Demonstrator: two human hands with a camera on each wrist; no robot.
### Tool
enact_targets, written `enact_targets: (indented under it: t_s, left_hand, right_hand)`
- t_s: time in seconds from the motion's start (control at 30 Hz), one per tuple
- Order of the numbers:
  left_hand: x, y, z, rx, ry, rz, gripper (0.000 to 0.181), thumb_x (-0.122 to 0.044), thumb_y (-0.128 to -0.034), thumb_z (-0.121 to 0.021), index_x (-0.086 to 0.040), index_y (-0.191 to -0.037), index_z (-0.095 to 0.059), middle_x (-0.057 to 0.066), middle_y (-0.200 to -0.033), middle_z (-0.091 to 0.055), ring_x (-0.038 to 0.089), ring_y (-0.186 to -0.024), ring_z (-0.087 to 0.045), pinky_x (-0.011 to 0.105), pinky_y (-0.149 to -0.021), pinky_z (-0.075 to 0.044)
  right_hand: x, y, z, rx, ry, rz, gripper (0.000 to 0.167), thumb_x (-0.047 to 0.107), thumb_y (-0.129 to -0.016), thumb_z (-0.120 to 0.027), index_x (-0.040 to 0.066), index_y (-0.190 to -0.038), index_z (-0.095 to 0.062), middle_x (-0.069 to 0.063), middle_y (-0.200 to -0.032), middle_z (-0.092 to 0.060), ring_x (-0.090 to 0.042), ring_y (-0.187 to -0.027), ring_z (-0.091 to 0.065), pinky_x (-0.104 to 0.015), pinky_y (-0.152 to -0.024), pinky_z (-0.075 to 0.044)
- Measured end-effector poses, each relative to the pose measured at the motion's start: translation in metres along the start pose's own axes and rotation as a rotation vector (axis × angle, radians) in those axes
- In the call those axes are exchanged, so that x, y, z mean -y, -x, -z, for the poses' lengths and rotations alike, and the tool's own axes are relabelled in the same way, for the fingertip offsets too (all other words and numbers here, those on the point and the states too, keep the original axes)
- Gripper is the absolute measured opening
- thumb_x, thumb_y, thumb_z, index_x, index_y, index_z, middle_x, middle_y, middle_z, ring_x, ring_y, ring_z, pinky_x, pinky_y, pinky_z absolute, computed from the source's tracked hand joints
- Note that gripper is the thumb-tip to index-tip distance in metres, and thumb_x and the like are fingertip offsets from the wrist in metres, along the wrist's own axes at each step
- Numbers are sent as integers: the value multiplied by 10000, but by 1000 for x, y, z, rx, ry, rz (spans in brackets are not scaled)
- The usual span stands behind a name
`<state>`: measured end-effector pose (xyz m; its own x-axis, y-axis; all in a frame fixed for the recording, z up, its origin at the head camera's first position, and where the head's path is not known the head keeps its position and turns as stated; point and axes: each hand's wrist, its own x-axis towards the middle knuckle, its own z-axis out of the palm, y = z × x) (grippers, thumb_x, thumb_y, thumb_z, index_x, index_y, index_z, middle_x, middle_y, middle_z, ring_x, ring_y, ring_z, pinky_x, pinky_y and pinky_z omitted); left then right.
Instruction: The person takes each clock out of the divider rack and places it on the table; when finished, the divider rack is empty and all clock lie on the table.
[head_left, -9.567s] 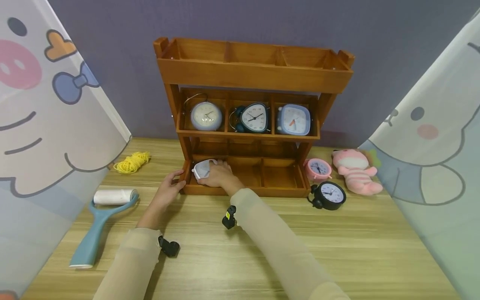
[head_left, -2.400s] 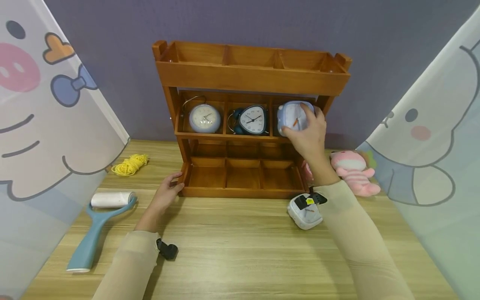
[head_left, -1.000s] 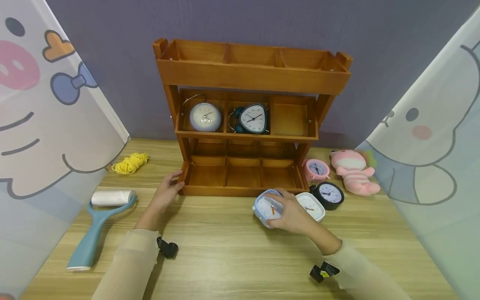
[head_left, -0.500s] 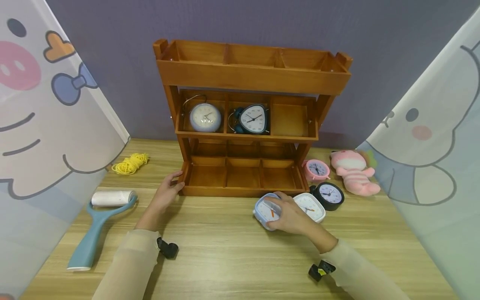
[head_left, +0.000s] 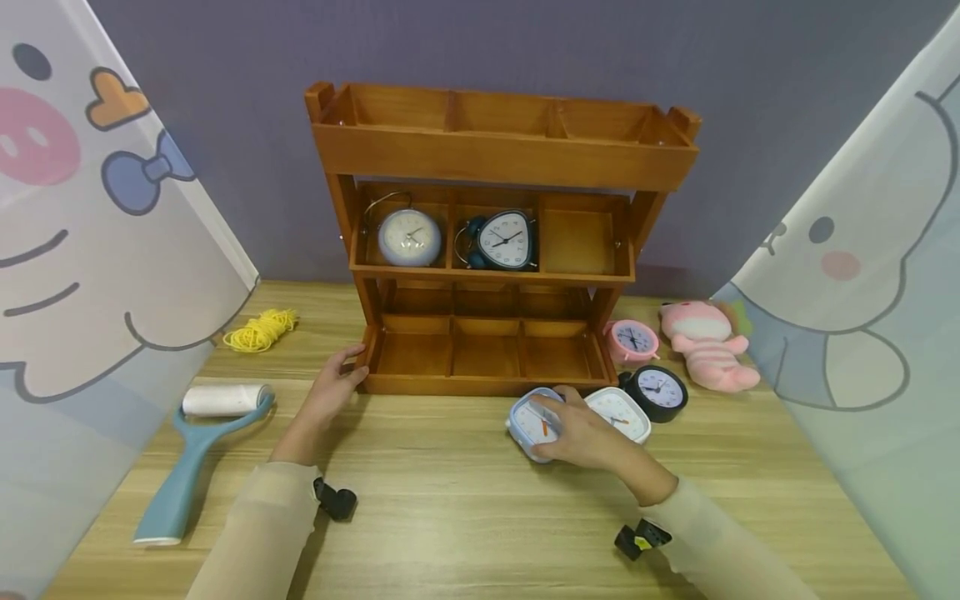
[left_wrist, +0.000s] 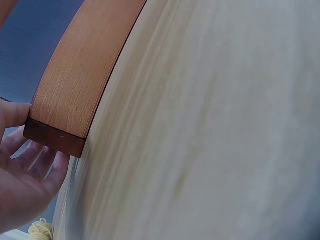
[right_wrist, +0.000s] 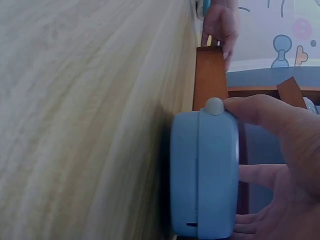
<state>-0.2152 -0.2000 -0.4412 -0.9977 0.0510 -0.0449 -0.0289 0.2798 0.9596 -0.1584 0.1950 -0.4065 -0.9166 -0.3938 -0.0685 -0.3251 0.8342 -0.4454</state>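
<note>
My right hand (head_left: 588,429) grips a light blue alarm clock (head_left: 534,425) by its edges. The clock lies face up on the table in front of the rack's lower right part; in the right wrist view its blue side (right_wrist: 205,175) and a pale round knob show between thumb and fingers. A white alarm clock (head_left: 621,414) lies just right of it, partly behind the hand. My left hand (head_left: 330,392) holds the lower left corner of the wooden rack (head_left: 480,383), its thumb and fingers around the end of the front board (left_wrist: 75,85).
The rack's middle tier holds a round lavender clock (head_left: 409,237) and a dark teal clock (head_left: 504,240). At right are a pink clock (head_left: 632,341), a black clock (head_left: 656,392) and a pink plush toy (head_left: 708,343). At left lie yellow string (head_left: 261,330) and a lint roller (head_left: 187,467).
My right hand took the white clock from the lower tier to the table, then the blue one from the middle tier's right compartment to beside it. The left hand stayed at the corner.
</note>
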Motion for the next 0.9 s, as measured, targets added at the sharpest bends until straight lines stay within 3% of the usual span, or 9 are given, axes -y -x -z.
enact_targets:
  t_s: [0.3, 0.5, 0.67, 0.9]
  left_hand:
    - [1, 1, 0, 4, 4, -4, 509, -75, -1031, -459, 29, -1498, -283, 281, -1522, -200, 456, -1341, -292, 536, -1007, -351]
    - [0, 1, 0, 8, 3, -8, 504, -63, -1032, -453, 39, -1495, -281, 282, -1522, -191, 456, -1339, -291, 531, -1010, -350]
    - [1, 1, 1, 11, 9, -4, 513, -81, -1034, -458, 26, -1502, -277, 279, -1523, -194, 453, -1339, -297, 533, -1017, -345]
    - [1, 0, 1, 10, 5, -3, 510, -80, -1032, -460, 21, -1500, -285, 281, -1519, -194, 454, -1334, -297, 536, -1008, -347]
  right_hand:
    - [1, -1, 10, 89, 3, -20, 770, 413, -786, -796, 119, -1432, -498, -346, -1415, -345, -481, -1215, -446, -613, -909, -416]
    - [3, -3, 34, 105, -8, 19, 775, 395, -846, -760, 74, -1471, -432, -315, -1445, -341, -471, -1275, -396, -613, -951, -387]
    - [18, -9, 64, 30, -4, 48, 752, 349, -870, -748, 88, -1486, -406, -269, -1466, -343, -456, -1283, -397, -603, -966, -382]
    - [41, -27, 94, -165, -5, 139, 707, 258, -854, -777, 81, -1456, -452, -203, -1424, -414, -392, -1279, -417, -578, -985, -380]
